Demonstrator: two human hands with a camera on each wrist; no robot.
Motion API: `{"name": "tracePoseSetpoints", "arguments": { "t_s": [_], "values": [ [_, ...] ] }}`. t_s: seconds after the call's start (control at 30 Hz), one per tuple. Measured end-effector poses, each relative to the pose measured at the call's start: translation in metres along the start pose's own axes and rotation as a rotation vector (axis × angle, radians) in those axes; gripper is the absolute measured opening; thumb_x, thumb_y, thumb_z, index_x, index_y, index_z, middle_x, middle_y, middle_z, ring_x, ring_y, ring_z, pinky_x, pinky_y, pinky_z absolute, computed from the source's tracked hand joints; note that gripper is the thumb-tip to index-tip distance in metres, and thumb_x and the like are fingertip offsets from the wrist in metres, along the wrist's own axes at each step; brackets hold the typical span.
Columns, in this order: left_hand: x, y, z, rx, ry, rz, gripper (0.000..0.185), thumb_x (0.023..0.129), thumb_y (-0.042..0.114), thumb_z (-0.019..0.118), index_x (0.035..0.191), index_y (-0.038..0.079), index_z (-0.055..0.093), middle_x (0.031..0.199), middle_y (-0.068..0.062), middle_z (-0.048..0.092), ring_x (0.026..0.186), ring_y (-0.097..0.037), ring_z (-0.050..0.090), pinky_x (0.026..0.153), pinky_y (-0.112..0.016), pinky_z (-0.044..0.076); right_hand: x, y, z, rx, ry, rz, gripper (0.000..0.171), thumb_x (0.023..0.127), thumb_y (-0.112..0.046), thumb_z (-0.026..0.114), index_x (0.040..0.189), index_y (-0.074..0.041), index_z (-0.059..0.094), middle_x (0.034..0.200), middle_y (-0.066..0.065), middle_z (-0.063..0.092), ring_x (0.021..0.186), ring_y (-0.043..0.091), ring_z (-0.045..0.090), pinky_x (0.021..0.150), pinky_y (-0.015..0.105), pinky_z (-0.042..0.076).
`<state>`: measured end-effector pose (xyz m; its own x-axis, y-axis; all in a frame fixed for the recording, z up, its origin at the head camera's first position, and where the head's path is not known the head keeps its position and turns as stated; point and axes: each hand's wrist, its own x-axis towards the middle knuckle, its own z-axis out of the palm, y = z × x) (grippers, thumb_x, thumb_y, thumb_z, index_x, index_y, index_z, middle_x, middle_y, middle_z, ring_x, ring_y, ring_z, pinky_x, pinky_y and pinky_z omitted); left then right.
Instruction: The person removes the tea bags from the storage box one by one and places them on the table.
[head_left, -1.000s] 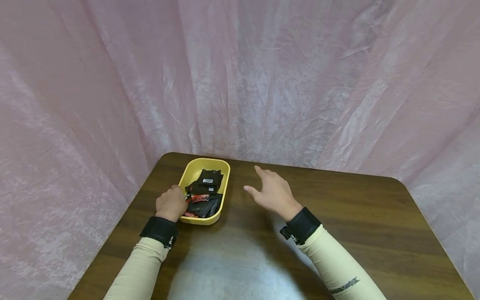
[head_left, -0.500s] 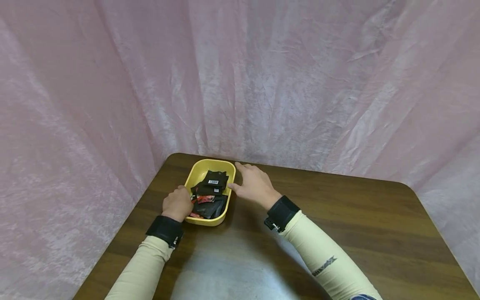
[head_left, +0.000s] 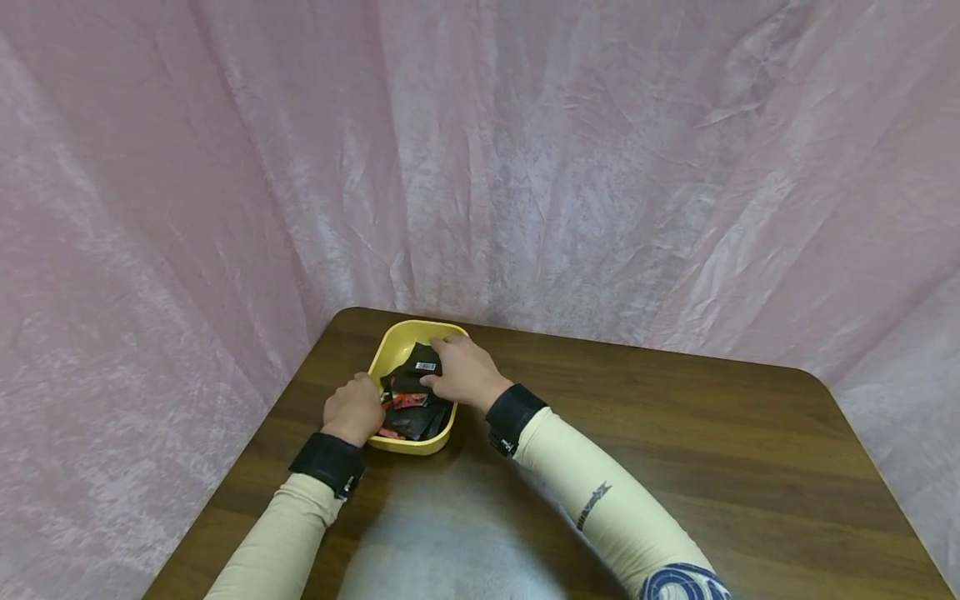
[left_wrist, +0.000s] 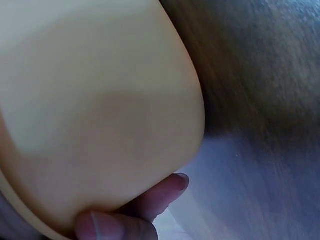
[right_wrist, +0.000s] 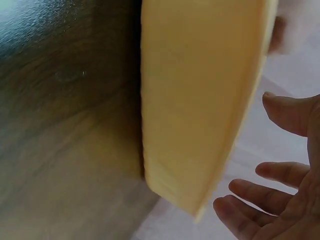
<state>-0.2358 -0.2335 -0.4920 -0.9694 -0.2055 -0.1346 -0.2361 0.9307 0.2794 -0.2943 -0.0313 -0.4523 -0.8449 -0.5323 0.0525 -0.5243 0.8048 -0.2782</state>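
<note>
A yellow plastic basin (head_left: 394, 350) stands at the table's back left. Several black packets, some with red printing, lie inside it, one packet (head_left: 426, 365) carrying a white barcode label. My left hand (head_left: 354, 408) grips the basin's left rim; in the left wrist view its fingers (left_wrist: 162, 195) bend against the basin's wall (left_wrist: 115, 145). Over the opposite rim, my right hand (head_left: 468, 371) reaches in with thumb and index finger spread, fingertips right at the black packets. The right wrist view shows that hand (right_wrist: 285, 200) with fingers apart beside the basin's wall (right_wrist: 195, 100).
The brown wooden table (head_left: 637, 433) extends to the right of the basin, with a bright reflection near the front. Behind the table and along its left hangs a pink velvet curtain (head_left: 525, 167).
My right hand has moved left from beside the basin to over the packets. My left hand stays on the basin's rim. The head view has shifted slightly.
</note>
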Motion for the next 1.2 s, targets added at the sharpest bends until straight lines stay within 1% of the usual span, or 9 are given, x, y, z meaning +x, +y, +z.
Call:
{"name": "tracePoseSetpoints", "arguments": {
  "t_s": [0.2,0.33,0.5,0.63,0.8,0.93,1.0,1.07,1.2],
  "values": [
    [-0.001,0.001,0.0,0.009,0.003,0.001,0.03,0.095,0.011,0.064,0.113,-0.011,0.057,0.109,-0.032,0.072,0.097,-0.046,0.075,0.084,-0.061,0.06,0.015,-0.004,0.017,-0.005,-0.044,-0.005,0.067,0.096,-0.042,0.076,0.153,-0.012,0.057,0.143,0.01,0.07,0.13,0.026,0.068,0.105,0.04,0.058],
    [0.0,0.002,0.0,0.009,0.001,-0.001,0.031,0.095,0.012,0.065,0.113,-0.011,0.057,0.109,-0.032,0.072,0.097,-0.046,0.075,0.084,-0.061,0.06,0.023,-0.004,0.025,0.016,-0.079,-0.001,0.067,0.098,-0.038,0.075,0.155,-0.009,0.055,0.148,0.013,0.066,0.135,0.028,0.065,0.109,0.04,0.056],
    [0.001,0.004,0.001,0.002,-0.011,-0.014,0.033,0.095,0.013,0.067,0.114,-0.011,0.056,0.108,-0.031,0.072,0.094,-0.044,0.075,0.083,-0.06,0.06,0.031,-0.003,0.031,0.004,-0.101,0.02,0.061,0.101,-0.035,0.071,0.154,-0.01,0.056,0.147,0.012,0.067,0.134,0.028,0.065,0.11,0.04,0.054],
    [0.001,0.002,0.0,0.002,-0.024,-0.025,0.036,0.094,0.015,0.069,0.115,-0.011,0.056,0.108,-0.03,0.071,0.094,-0.043,0.075,0.083,-0.059,0.06,0.036,-0.006,0.031,-0.028,-0.135,0.038,0.059,0.103,-0.036,0.068,0.155,-0.012,0.055,0.145,0.01,0.07,0.131,0.027,0.068,0.106,0.041,0.057],
    [0.001,0.001,-0.001,0.003,-0.031,-0.025,0.036,0.092,0.014,0.07,0.114,-0.011,0.056,0.105,-0.031,0.072,0.094,-0.044,0.074,0.081,-0.059,0.059,0.038,-0.012,0.029,-0.115,-0.23,0.058,0.061,0.107,-0.042,0.059,0.161,-0.016,0.047,0.15,0.012,0.065,0.136,0.031,0.064,0.107,0.046,0.056],
    [0.001,0.001,-0.002,0.006,-0.027,-0.015,0.036,0.092,0.014,0.069,0.114,-0.011,0.056,0.104,-0.031,0.072,0.093,-0.044,0.074,0.08,-0.059,0.059,0.039,-0.016,0.029,-0.164,-0.257,0.07,0.061,0.108,-0.044,0.056,0.162,-0.018,0.045,0.149,0.009,0.067,0.134,0.03,0.067,0.103,0.045,0.058],
    [0.001,0.0,-0.001,0.01,-0.028,-0.012,0.037,0.092,0.014,0.07,0.114,-0.012,0.056,0.103,-0.031,0.072,0.092,-0.044,0.074,0.079,-0.059,0.059,0.039,-0.015,0.031,-0.164,-0.249,0.076,0.057,0.108,-0.044,0.057,0.158,-0.017,0.051,0.143,0.005,0.072,0.127,0.026,0.071,0.097,0.043,0.06],
    [0.001,0.0,0.0,0.015,-0.024,-0.008,0.038,0.092,0.015,0.071,0.114,-0.012,0.056,0.104,-0.031,0.072,0.092,-0.045,0.074,0.079,-0.06,0.059,0.041,-0.013,0.036,-0.165,-0.232,0.078,0.049,0.108,-0.042,0.057,0.15,-0.017,0.059,0.135,0.003,0.076,0.118,0.022,0.074,0.091,0.042,0.061],
    [0.001,0.0,0.0,0.016,-0.009,-0.003,0.034,0.092,0.013,0.068,0.112,-0.012,0.056,0.104,-0.032,0.072,0.092,-0.046,0.075,0.079,-0.06,0.059,0.045,-0.01,0.043,-0.159,-0.192,0.077,0.033,0.109,-0.041,0.056,0.125,-0.019,0.073,0.118,0.0,0.079,0.102,0.018,0.075,0.081,0.041,0.061]
  ]
}}
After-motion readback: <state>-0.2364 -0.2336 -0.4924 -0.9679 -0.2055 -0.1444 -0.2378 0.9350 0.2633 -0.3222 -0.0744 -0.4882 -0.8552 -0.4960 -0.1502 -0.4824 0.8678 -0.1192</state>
